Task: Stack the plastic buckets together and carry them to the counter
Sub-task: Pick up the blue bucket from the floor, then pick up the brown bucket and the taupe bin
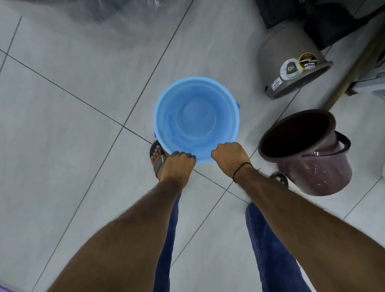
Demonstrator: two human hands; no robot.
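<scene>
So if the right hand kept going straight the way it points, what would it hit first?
The right hand already grips the near rim of the blue bucket. Going straight on, it would probably cross the open mouth and meet the far rim.

I seem to be standing in a shop or its storeroom, though I cannot be sure. The floor (pixel 72 121) is large pale grey tiles with dark joints. Plastic buckets stand about on it: a blue bucket (pixel 196 117) upright, a maroon bucket (pixel 307 152) with its handle, and a grey bucket (pixel 292 61) turned upside down that carries round product stickers (pixel 299 64). Goods wrapped in clear plastic sheeting (pixel 94 0) lie at the top edge, and dark crates (pixel 305 9) sit beside the grey bucket.
</scene>
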